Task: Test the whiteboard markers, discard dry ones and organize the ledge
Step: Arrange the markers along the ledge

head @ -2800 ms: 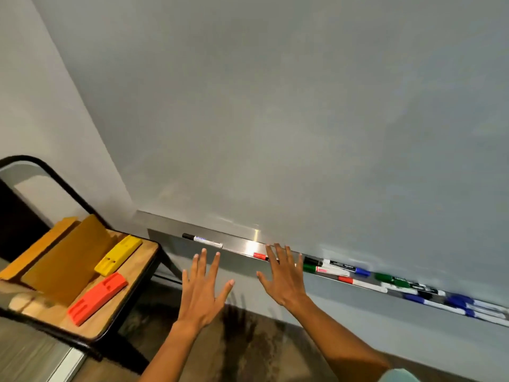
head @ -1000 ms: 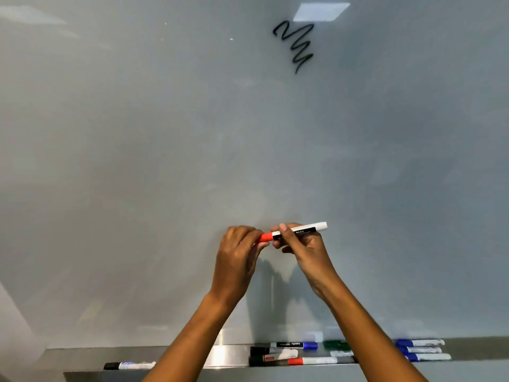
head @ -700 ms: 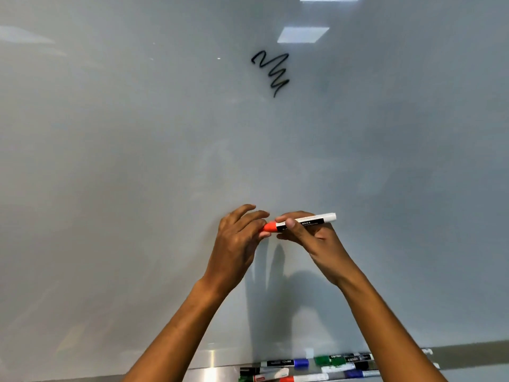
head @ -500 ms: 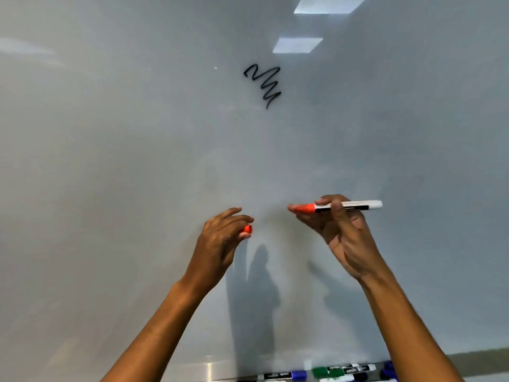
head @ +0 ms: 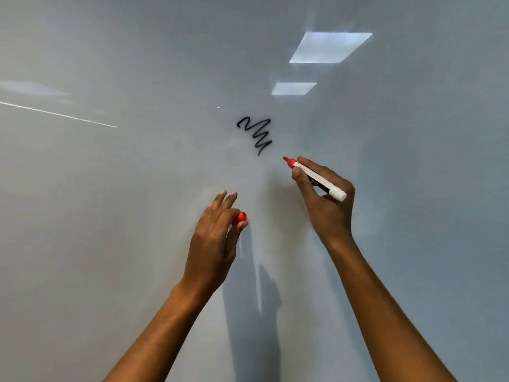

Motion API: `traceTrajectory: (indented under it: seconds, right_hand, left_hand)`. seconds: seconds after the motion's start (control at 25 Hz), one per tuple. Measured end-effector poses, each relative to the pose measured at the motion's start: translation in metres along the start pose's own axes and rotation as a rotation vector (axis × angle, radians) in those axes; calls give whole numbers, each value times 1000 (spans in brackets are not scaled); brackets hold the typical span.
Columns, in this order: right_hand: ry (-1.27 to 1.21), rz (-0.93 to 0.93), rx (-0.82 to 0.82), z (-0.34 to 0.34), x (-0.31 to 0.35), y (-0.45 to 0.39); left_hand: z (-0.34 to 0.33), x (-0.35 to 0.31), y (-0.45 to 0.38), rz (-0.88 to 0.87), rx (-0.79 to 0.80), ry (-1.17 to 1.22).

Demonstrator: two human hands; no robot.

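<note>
Filling nearly the whole view, the whiteboard [head: 110,244] is a pale grey-white glossy surface, seen from close and looking slightly upward. At its far left a thin bright streak of reflected light [head: 59,114] runs slantwise down to the right, with a faint pale patch above it. Lower and nearer the middle, the left hand [head: 213,244] reaches up from the bottom edge on a bare forearm, its thumb and curled fingers pinching a small red cap [head: 240,217] while two other fingers point up toward the board; whether they touch the surface cannot be told. Dark shadows of both arms fall on the board between the forearms. Above the cap, a black zigzag scribble [head: 256,133] is drawn on the board. Just below and to the right of that scribble sits the red tip of an uncapped marker [head: 316,179], a white barrel with a dark label, tilted so the tip points up-left, very near the board. The right hand [head: 326,205] grips this marker in a writing hold, thumb and fingers wrapped round the barrel. Higher up on the right, two bright rectangular reflections of ceiling lights [head: 329,47] shine in the gloss, the larger above the smaller.
</note>
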State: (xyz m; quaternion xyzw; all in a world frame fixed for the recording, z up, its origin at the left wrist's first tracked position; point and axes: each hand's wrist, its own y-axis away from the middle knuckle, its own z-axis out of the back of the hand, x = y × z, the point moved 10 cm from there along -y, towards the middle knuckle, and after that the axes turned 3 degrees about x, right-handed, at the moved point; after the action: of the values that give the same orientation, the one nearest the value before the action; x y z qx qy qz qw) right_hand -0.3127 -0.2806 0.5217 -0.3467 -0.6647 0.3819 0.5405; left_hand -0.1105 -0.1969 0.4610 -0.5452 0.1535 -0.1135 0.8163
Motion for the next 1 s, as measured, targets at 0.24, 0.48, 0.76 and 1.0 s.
traceTrajectory:
  seconds: [0.24, 0.48, 0.76, 1.0]
  right_hand:
    - [385, 325, -47, -24, 12, -11]
    - [522, 412, -137, -11, 5, -15]
    - [562, 396, -141, -5, -9, 3]
    - [592, 370, -163, 7, -10, 8]
  left_hand:
    - [-3, 3, -26, -27, -43, -90]
    - [-9, 12, -27, -29, -58, -125]
    - [-13, 11, -25, -35, -93, -115]
    - [-15, 13, -26, -32, -71, -108]
